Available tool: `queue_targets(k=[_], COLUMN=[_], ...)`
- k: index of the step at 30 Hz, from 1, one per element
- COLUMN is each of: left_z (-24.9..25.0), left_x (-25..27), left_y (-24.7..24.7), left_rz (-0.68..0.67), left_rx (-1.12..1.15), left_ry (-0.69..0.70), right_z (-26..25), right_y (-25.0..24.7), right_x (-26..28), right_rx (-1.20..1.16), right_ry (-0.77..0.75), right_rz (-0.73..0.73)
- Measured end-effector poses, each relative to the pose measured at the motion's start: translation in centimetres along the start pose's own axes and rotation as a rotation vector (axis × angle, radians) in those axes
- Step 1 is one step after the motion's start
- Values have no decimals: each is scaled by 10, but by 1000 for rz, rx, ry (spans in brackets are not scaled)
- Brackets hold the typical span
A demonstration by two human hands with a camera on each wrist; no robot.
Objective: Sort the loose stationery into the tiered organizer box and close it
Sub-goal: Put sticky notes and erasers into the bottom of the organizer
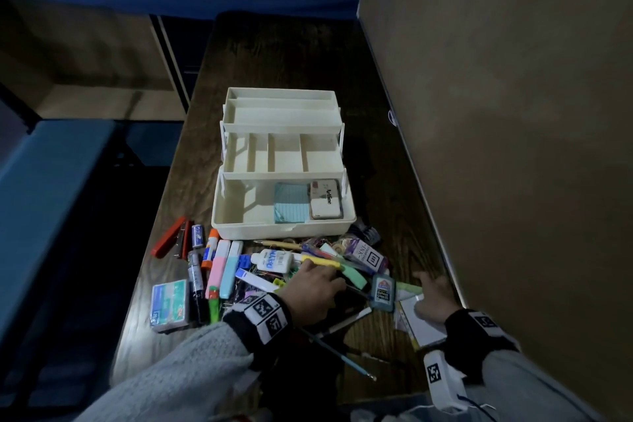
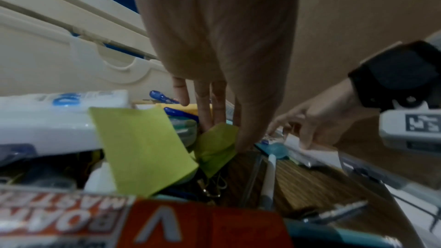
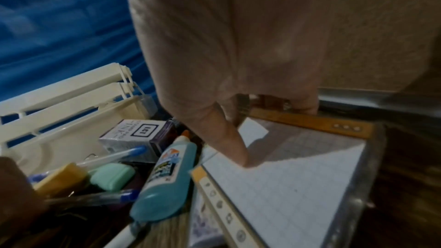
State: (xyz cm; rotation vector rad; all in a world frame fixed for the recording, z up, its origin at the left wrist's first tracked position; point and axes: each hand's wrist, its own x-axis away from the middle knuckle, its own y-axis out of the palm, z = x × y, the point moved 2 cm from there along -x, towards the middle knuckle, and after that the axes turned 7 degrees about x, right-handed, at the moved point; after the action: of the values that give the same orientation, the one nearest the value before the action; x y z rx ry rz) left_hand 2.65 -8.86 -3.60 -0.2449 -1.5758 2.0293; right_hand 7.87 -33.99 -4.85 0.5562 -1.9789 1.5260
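Note:
The cream tiered organizer box (image 1: 239, 226) stands open in the middle of the table. Its bottom tier holds a blue sticky-note pad (image 1: 291, 202) and an Artline stamp pad (image 1: 326, 199); the upper trays look bare. Loose stationery is heaped in front of it. My left hand (image 1: 322, 274) reaches into the heap with straight fingers (image 2: 205, 112) beside a green sticky note (image 2: 143, 148) and a yellow highlighter (image 1: 322, 262). My right hand (image 1: 428, 291) holds a white grid notepad (image 3: 298, 186) at the right: the thumb (image 3: 236, 154) lies on top and the fingers curl over its far edge.
A blue glue bottle (image 1: 382, 291) and an ink box (image 1: 366, 255) lie between my hands. A red stapler (image 1: 169, 236), markers, pastel highlighters (image 1: 219, 267) and a staple box (image 1: 169, 305) sit at the left. A tan wall panel (image 1: 513, 113) borders the table's right side.

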Motion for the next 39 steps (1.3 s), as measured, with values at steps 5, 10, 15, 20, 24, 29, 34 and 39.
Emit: queue_targets(k=[5, 10, 15, 20, 24, 29, 34, 39], left_z=[-8, -16, -27, -29, -28, -29, -32, -31], left_x=[8, 15, 16, 13, 6, 5, 9, 10], left_y=[-11, -27, -32, -35, -34, -30, -30, -26], left_rz=[218, 424, 473, 488, 483, 485, 504, 457], left_rx=[270, 570, 615, 622, 636, 664, 709, 714], left_ry=[-45, -133, -219, -251, -317, -371, -411, -362], right_z=[0, -4, -7, -6, -5, -6, 1, 7], right_y=[-10, -17, -25, -30, -29, -29, -24, -24], right_x=[-1, -3, -5, -5, -5, -4, -5, -7], right_rx=[130, 144, 93, 18, 41, 182, 140, 20], right_ry=[3, 10, 32, 3, -41, -77, -73, -79], right_rz=[30, -2, -13, -97, -119, -112, -208, -206])
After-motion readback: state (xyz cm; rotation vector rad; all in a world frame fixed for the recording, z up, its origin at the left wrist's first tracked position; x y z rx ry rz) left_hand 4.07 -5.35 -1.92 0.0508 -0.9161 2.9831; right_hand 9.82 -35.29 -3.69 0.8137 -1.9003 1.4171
